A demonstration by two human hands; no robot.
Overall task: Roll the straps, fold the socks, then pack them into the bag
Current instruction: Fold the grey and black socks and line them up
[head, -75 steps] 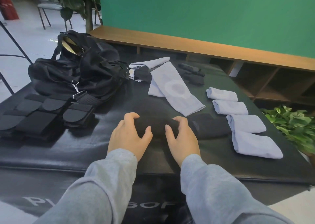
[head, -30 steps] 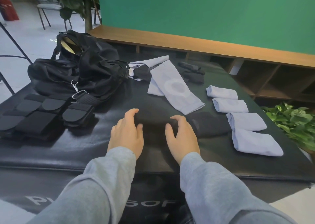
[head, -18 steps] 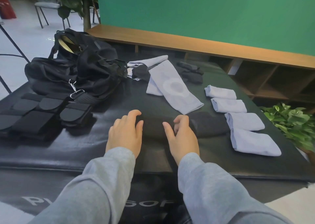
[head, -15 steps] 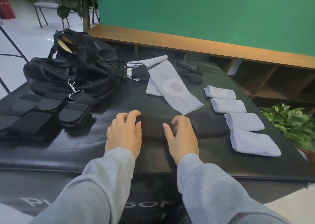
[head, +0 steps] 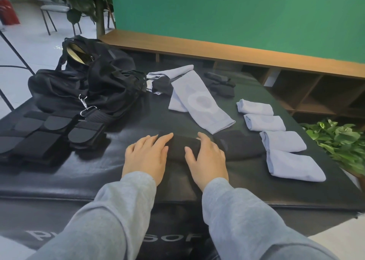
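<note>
black fabric, a dark sock (head: pixel 178 148), lies partly rolled at the lower middle of the frame on the black mat (head: pixel 98 172). the left hand (head: pixel 145 157) rests flat on its left end, fingers straight. the right hand (head: pixel 208 159) presses its right part, fingers loosely extended, not curled round it. four folded pale blue socks (head: pixel 282 141) line the right side. an unfolded pale sock (head: pixel 201 105) lies at centre. the black bag (head: pixel 85 81) sits upper left, with black straps (head: pixel 47 133) below it.
</note>
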